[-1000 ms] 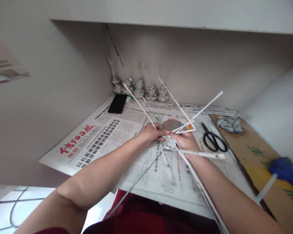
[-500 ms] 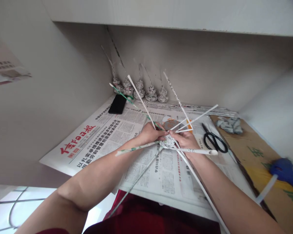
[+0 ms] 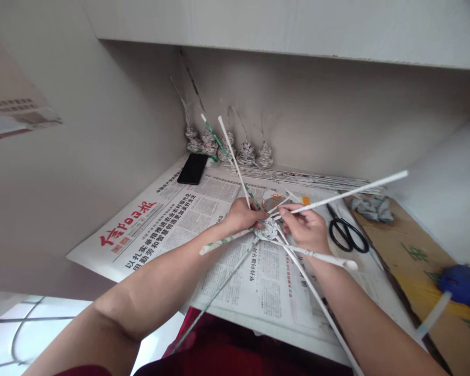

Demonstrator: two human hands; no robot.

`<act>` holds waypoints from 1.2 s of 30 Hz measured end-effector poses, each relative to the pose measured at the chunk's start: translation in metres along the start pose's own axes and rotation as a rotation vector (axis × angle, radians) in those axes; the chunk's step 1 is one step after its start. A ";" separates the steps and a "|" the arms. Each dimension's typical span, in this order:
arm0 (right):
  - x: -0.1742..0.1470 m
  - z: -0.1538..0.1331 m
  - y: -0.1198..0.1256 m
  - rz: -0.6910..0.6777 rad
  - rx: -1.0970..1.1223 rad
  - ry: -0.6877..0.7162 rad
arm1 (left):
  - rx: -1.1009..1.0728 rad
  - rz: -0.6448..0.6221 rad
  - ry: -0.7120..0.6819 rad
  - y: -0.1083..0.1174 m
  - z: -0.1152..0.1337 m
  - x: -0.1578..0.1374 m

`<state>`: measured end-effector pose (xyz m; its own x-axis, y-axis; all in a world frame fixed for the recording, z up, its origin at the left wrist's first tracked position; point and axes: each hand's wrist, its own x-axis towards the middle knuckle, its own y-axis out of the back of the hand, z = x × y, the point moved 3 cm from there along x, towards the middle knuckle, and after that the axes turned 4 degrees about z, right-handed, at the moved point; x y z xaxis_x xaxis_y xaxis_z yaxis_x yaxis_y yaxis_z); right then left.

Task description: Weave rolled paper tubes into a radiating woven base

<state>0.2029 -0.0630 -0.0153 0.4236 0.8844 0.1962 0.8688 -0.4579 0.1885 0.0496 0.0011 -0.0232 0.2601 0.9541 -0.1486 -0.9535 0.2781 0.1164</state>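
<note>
A small woven piece of rolled newspaper (image 3: 267, 230) sits between my hands above the newspaper, with several paper tubes sticking out of it in all directions. My left hand (image 3: 245, 215) is closed on its left edge, thumb across the top, beside an upright white tube (image 3: 233, 154) and a green-patterned one (image 3: 219, 141). In my right hand (image 3: 307, 227), thumb and fingertips pinch a white paper tube (image 3: 356, 190) that points up to the right. One long tube (image 3: 317, 297) runs from the weave toward my right forearm; another (image 3: 215, 297) slants down to my lap.
Newspaper (image 3: 152, 235) covers the table. At the back stand several woven paper gourds (image 3: 246, 153), near a phone (image 3: 192, 168) and a bundle of paper tubes (image 3: 297, 177). Black scissors (image 3: 347, 235), crumpled paper (image 3: 372, 208), cardboard (image 3: 407, 250) and a blue glue gun (image 3: 460, 287) lie on the right.
My right hand has lifted off the weave's edge and now pinches a tube, which has swung out to the right. The green-patterned tube at left stands more upright, closer to the white one.
</note>
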 end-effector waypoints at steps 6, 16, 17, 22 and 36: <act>0.008 -0.013 0.014 -0.103 -0.984 0.305 | 0.073 0.002 -0.033 0.006 0.004 0.000; 0.023 -0.003 0.027 -0.014 -0.892 0.206 | -0.053 -0.004 -0.036 0.007 0.010 -0.002; 0.022 -0.003 0.025 0.003 -0.811 0.227 | -0.051 -0.009 -0.042 0.007 0.010 -0.002; 0.010 0.001 0.009 -0.080 -0.496 0.273 | -0.038 -0.026 -0.083 0.005 0.011 -0.004; 0.009 0.017 -0.002 -0.128 -0.309 0.199 | 0.009 -0.049 -0.195 0.002 0.012 -0.005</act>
<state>0.2094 -0.0530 -0.0299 0.2325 0.9152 0.3292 0.7805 -0.3776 0.4982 0.0479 -0.0020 -0.0105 0.3316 0.9426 0.0387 -0.9377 0.3248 0.1230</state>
